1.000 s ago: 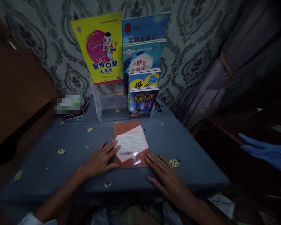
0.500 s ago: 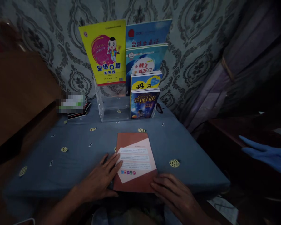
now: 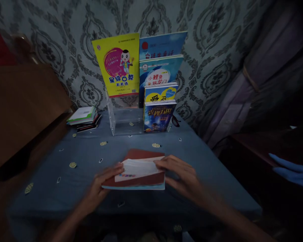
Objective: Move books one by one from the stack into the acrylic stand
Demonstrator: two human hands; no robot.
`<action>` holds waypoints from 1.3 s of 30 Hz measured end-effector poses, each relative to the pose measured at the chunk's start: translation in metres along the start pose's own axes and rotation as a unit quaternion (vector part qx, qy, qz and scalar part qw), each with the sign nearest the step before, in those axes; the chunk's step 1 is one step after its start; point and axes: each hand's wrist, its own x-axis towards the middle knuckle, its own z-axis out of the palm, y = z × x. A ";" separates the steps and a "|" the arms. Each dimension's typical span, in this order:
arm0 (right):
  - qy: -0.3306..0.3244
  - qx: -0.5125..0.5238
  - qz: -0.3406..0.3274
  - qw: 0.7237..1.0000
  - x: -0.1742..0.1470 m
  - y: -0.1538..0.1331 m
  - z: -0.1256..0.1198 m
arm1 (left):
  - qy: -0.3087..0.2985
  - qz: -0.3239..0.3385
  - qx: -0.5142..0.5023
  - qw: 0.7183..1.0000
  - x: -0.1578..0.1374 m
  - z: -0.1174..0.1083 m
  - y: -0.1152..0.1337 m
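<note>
A thin book with a reddish-brown cover and a pale printed panel is lifted at its near edge above the table. My left hand grips its left side, thumb below and fingers on top. On the right side, my right hand holds it the same way, fingers lying over the cover. Beyond the book stands a clear acrylic book rack. It bears a yellow workbook at the left and, at the right, several stepped books, a dark blue book foremost.
A small stack of books lies at the back left of the cloth-covered table. Dark glasses rest right of the rack. A cardboard box borders the left side, and a blue glove is at the far right.
Both hands have closed on the book's sides and raised its near edge off the table. My right hand has moved up along the right side. The view has shifted slightly.
</note>
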 end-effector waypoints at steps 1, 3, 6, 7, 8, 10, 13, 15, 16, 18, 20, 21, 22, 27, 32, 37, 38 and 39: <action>0.011 0.008 0.007 1.000 -0.001 0.014 0.005 | 0.021 -0.018 -0.027 0.999 0.004 -0.004 0.000; 0.018 0.028 0.049 0.998 -0.004 0.041 0.015 | 0.061 -0.051 -0.075 0.994 0.012 -0.009 0.001; -0.011 0.061 0.120 0.991 -0.006 0.070 0.028 | 0.107 -0.103 -0.137 0.979 0.025 -0.010 0.004; -0.012 0.073 0.140 0.987 -0.006 0.076 0.030 | 0.120 -0.116 -0.158 0.973 0.030 -0.009 0.005; -0.006 0.085 0.160 0.984 -0.004 0.079 0.031 | 0.134 -0.127 -0.178 0.967 0.035 -0.009 0.006; 0.019 0.104 0.204 0.973 0.003 0.079 0.030 | 0.177 -0.149 -0.213 0.949 0.047 -0.010 0.006; 0.048 0.134 0.269 0.953 0.016 0.069 0.025 | 0.248 -0.181 -0.259 0.916 0.067 -0.016 0.001; 0.047 0.171 0.297 0.938 0.023 0.061 0.024 | 0.270 -0.192 -0.290 0.898 0.080 -0.022 -0.005; 0.042 0.199 0.306 0.930 0.025 0.056 0.025 | 0.275 -0.196 -0.304 0.891 0.086 -0.024 -0.010; 0.017 0.259 0.327 0.909 0.024 0.049 0.031 | 0.273 -0.209 -0.322 0.882 0.094 -0.026 -0.022; -0.023 0.302 0.360 0.882 0.017 0.045 0.041 | 0.253 -0.240 -0.327 0.878 0.099 -0.022 -0.038; -0.042 0.311 0.378 0.871 0.013 0.043 0.046 | 0.235 -0.259 -0.324 0.879 0.101 -0.019 -0.047; -0.060 0.313 0.392 0.863 0.008 0.043 0.051 | 0.214 -0.278 -0.312 0.883 0.102 -0.015 -0.056; -0.125 0.294 0.412 0.854 -0.008 0.042 0.060 | 0.132 -0.316 -0.224 0.912 0.115 0.004 -0.093; -0.200 0.116 0.371 0.899 -0.003 0.039 0.047 | 0.108 -0.312 -0.138 0.934 0.125 0.005 -0.105; -0.220 -0.085 0.357 0.904 0.007 0.042 0.039 | 0.039 -0.218 0.241 0.945 0.115 0.006 -0.094; -0.219 -0.113 0.356 0.901 0.008 0.044 0.039 | 0.023 -0.206 0.286 0.936 0.113 0.008 -0.091; -0.212 -0.136 0.349 0.902 0.009 0.047 0.041 | 0.011 -0.196 0.313 0.929 0.111 0.009 -0.089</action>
